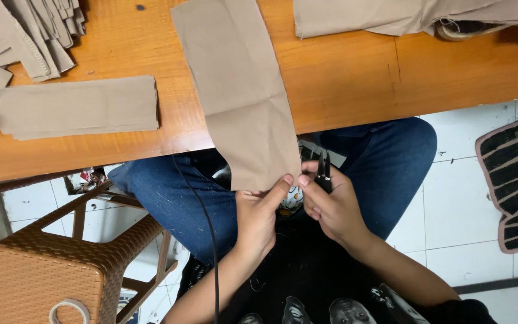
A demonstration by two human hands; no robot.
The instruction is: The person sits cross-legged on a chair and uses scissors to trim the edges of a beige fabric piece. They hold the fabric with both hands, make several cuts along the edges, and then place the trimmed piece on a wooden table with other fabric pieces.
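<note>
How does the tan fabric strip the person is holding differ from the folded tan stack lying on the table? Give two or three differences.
The held fabric strip is a single creased layer; the folded stack is several layers piled neatly.
The strip runs lengthwise away from the person and hangs off the table edge; the stack lies crosswise, wholly on the table.
The left hand and right hand pinch the strip; nothing touches the stack.
Both are tan cloth.

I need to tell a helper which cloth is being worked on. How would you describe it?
On the orange wooden table, find the long tan fabric strip hanging over the near edge. Unlike the folded tan stack, its lower end is pinched by both hands.
</note>
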